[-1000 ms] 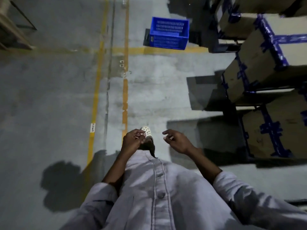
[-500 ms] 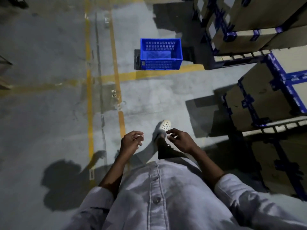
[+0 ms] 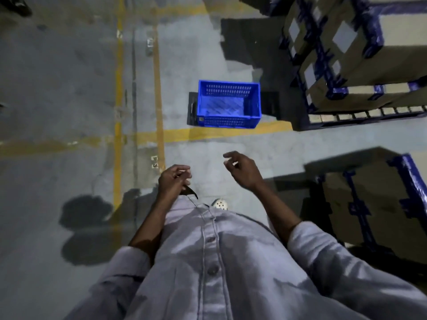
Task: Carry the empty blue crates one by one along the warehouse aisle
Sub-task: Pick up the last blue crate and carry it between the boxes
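The crate [image 3: 228, 103] is bright blue plastic, rectangular and open-topped, with slotted walls and a ribbed bottom. It is empty: the bare bottom shows from wall to wall. A small tan label [image 3: 200, 118] sits at the left end of its near wall. It stands upright and flat on the grey floor [image 3: 69, 88], seen long side on, its near wall just beyond a yellow line [image 3: 208, 133] painted across the aisle. Stacked boxes [image 3: 346, 65] stand to its right, near but apart from it
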